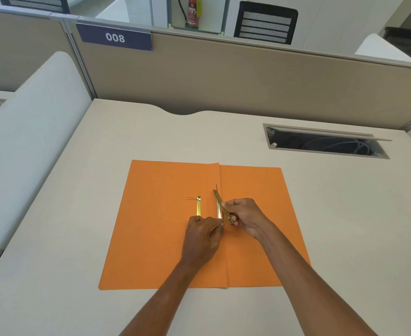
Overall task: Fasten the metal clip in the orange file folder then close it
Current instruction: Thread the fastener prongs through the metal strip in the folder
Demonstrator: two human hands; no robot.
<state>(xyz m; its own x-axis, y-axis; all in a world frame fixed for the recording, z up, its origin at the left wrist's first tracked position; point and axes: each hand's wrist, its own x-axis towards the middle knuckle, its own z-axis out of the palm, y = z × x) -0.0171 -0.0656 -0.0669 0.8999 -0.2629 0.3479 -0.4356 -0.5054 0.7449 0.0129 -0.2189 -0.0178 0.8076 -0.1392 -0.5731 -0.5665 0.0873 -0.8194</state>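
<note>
While the orange file folder (pixel 165 234) lies open on the surface (pixel 345 214), the right hand (pixel 247 218) pinches a loose metal clip bar (pixel 221 206) near the crease. The left hand (pixel 203 236) pinches a thin prong (pixel 220 224) beside it.

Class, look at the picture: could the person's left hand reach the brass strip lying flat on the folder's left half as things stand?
Probably yes. The left hand rests right at the near end of the brass strip, which lies uncovered on the open orange folder, with nothing between them.

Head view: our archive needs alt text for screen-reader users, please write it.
Two bare hands work a brass metal clip at the centre fold of an open orange file folder lying flat on a beige desk. The right hand pinches a tilted clip bar; the left hand pinches a prong beside it.
</note>
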